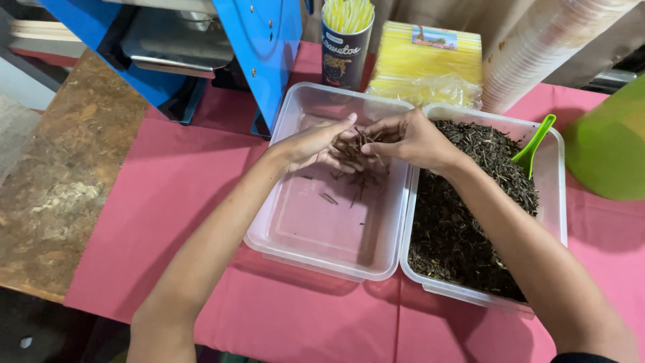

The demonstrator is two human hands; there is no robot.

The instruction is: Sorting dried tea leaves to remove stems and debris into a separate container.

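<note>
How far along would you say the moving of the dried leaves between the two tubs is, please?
Barely begun: a few dark bits lie in the left tub. In hand: the left hand and right hand hold a small clump of dried leaves above it. Left: the right tub remains nearly full, green scoop stuck in.

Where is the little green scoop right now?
The green scoop stands stuck in the dried leaves at the far right corner of the right-hand clear tub, just beyond the person's right hand.

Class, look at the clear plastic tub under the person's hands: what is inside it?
The left tub holds only a few dark dried strands, some scattered on its floor. The hands cover part of the clump.
</note>
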